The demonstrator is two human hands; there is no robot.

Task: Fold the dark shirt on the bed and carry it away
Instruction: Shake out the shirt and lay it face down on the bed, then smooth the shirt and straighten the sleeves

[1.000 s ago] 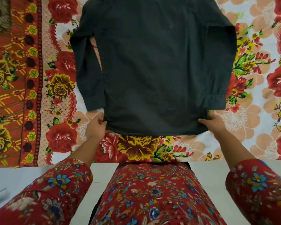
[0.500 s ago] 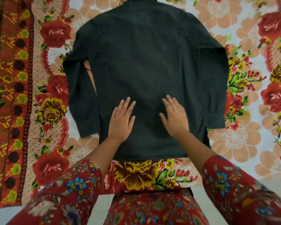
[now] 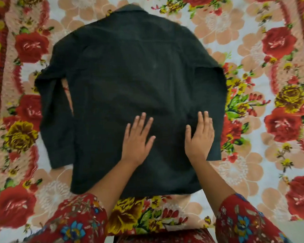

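Shirt spread back-up on floral bedsheet. Left hand and right hand press flat on its lower half, fingers straight, gripping nothing.

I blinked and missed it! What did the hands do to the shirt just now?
The left hand and right hand let go of the bottom corners of the shirt, which they pinched a second ago. They moved up onto its back, where they now lie flat, fingers straight. The shirt stayed spread out, unfolded, on the flowery sheet, sleeves at its sides.
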